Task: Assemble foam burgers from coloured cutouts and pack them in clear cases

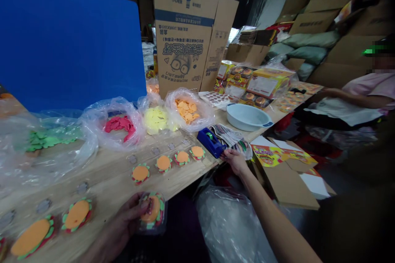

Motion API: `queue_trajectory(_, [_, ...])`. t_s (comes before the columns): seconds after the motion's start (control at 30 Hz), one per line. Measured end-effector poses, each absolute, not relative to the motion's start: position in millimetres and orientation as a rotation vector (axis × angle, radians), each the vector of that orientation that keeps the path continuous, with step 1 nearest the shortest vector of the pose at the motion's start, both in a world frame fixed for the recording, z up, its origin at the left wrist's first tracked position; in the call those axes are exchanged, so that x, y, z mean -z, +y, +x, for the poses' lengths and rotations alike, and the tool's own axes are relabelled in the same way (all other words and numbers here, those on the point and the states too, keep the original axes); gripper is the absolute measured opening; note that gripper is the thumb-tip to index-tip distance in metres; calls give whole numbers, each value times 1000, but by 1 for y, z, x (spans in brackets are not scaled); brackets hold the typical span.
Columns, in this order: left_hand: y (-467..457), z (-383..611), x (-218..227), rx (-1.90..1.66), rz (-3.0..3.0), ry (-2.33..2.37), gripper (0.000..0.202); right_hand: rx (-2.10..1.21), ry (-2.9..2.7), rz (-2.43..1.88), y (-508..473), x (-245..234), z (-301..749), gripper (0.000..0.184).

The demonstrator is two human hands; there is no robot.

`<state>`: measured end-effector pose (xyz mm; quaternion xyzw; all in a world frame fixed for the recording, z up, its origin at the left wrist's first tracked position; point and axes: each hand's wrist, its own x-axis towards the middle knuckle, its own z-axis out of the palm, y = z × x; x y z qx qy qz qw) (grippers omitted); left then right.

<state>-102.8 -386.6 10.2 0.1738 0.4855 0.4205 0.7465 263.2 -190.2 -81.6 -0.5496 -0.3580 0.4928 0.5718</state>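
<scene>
Burger box (156,213) is clamped in the left hand (125,218), so that's home base for this one. Biggest first: the table (185,178) runs just beyond the left grip, and the box is held off its near edge, probably because the loose burgers take up so much of the top. Blue board (70,41) stands past the grip on the far side, maybe as a screen, with a tall carton (185,12) to its right. Closer in are the open plastic bags (94,119), mouths spread wide, I'd guess so the coloured pieces are easy to grab. Basin (247,118) is just past the right hand (236,161), well apart from the left grip.

Smaller stuff: tape dispenser (210,141) has its near end right at the right hand's fingers, which seems a handy spot. Can't tell if they're pinching tape or only touching. Left thumb lies over the top of the box and the fingers mostly go out of sight, likely to steady it. Burgers (163,163) line up in front of and left of that grip, spaced apart, probably so each can be picked up alone. Tiniest are the grey discs (132,159) behind them.
</scene>
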Motion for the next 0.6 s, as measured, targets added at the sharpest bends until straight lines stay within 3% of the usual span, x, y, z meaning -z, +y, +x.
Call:
queue_trajectory(0.23, [-389, -104, -14, -1120, 442, 1138, 38, -1160, -860, -1291, -220, 76, 241, 26])
queue_trajectory(0.5, [-393, -108, -23, -1262, 576, 1175, 43, -1656, -1456, -934, -311, -15, 109, 30])
queue_trajectory(0.6, [-400, -110, -23, -1276, 573, 1162, 44, -1688, -1532, -845, -328, -26, 71, 31])
